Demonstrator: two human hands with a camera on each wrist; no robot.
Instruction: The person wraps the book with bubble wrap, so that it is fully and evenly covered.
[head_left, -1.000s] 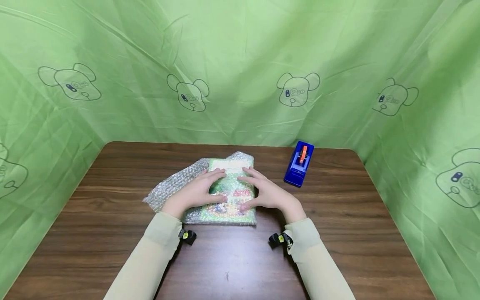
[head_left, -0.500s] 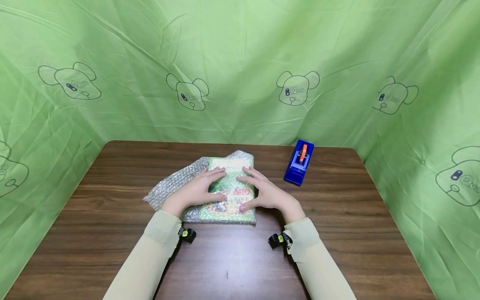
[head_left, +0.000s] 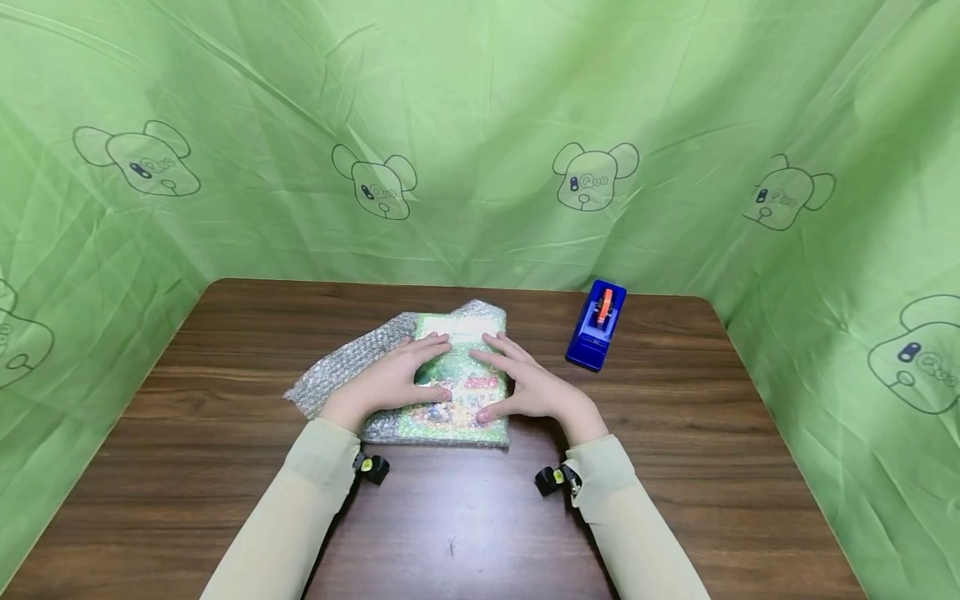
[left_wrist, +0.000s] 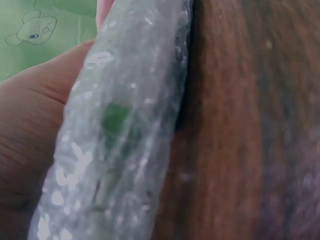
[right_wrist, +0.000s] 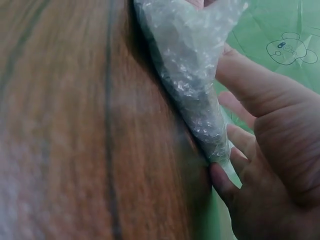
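A flat, book-like item (head_left: pixel 453 427) with a green printed cover lies wrapped in bubble wrap (head_left: pixel 352 358), whose loose part spreads out to the left. My left hand (head_left: pixel 386 382) rests on the left side of the packet, fingers extended and thumb over the cover. Across from it, my right hand (head_left: pixel 542 388) spreads its fingers over the right side, thumb on the cover. Both wrist views show the packet's near edge close up; in the right one, the fingers of my right hand (right_wrist: pixel 275 135) lie along the wrap's side, with a fingertip at the tabletop.
To the right, near the back of the brown wooden table (head_left: pixel 675 433), stands a blue tape dispenser (head_left: pixel 596 327) with an orange roll in it. A green curtain (head_left: pixel 480 125) printed with bear-like heads hangs behind and along both sides.
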